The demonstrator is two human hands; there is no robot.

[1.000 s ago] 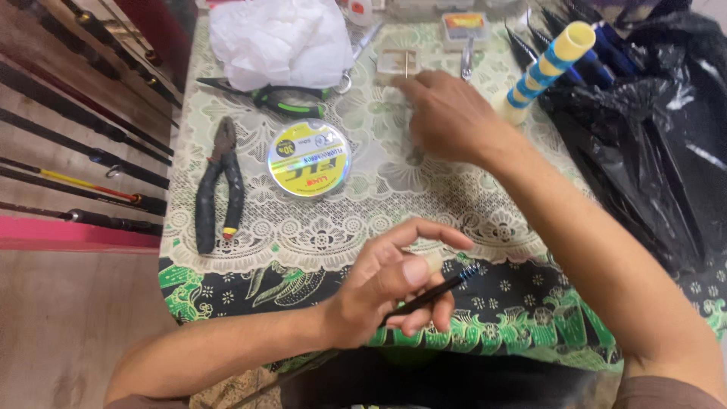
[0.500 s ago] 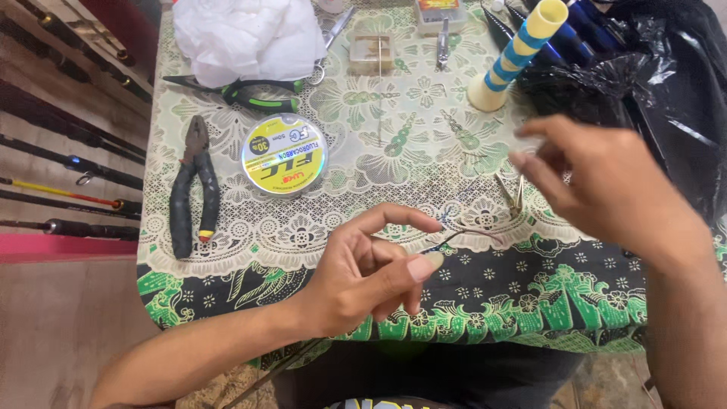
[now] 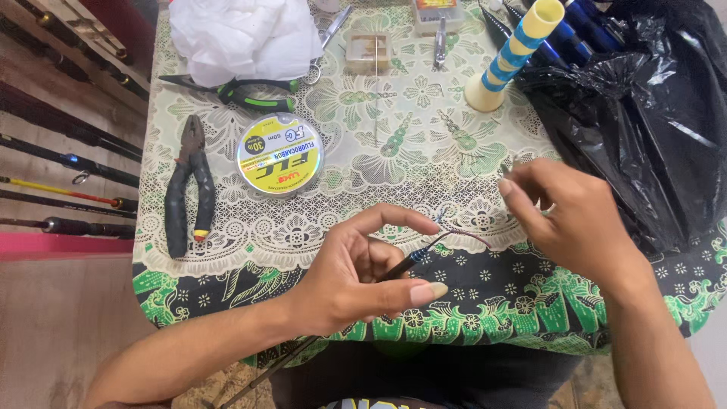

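Left hand grips a thin rod tip; right hand pinches its line.

I see my two arms. Both are bare from the wrist all the way up, with no sleeves on them. My left hand has no ring, no watch and no glove. Its thumb has a long nail. My right hand has no glove and no watch either. The fingers are bare too. Low down I see a bit of my dark clothes.
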